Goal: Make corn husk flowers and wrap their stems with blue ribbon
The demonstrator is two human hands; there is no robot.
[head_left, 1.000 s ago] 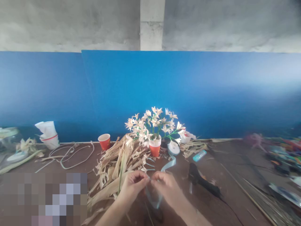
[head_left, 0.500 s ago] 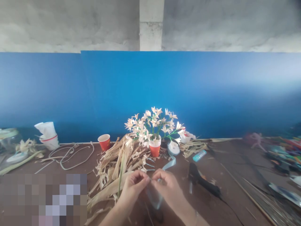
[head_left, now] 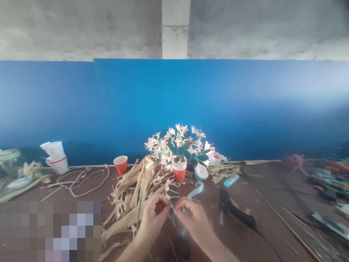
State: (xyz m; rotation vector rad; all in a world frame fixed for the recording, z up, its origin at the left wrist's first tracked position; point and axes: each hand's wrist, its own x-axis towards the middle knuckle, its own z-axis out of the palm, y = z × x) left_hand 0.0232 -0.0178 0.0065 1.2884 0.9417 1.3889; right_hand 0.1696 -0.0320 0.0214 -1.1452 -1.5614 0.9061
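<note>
My left hand (head_left: 153,217) and my right hand (head_left: 193,217) meet low in the middle, fingertips pinched together on a pale blue ribbon (head_left: 178,225). The ribbon hangs in a loop under my right hand and trails back up the table to a ribbon spool (head_left: 201,171). Just left of my left hand lies a heap of dried corn husks (head_left: 137,187). Behind the hands stands an orange cup (head_left: 179,171) filled with small cream husk flowers (head_left: 177,142) on green stems.
A black glue gun (head_left: 234,211) lies right of my hands, a blue tube (head_left: 231,180) beyond it. An empty orange cup (head_left: 121,164), white cord (head_left: 81,180) and stacked white cups (head_left: 56,155) stand left. Thin sticks (head_left: 300,229) and coloured clutter sit right. A blue board backs the table.
Both hands have stayed in place and kept working the ribbon between the fingertips; the hanging loop has shifted slightly and my left fingers have curled a little more.
</note>
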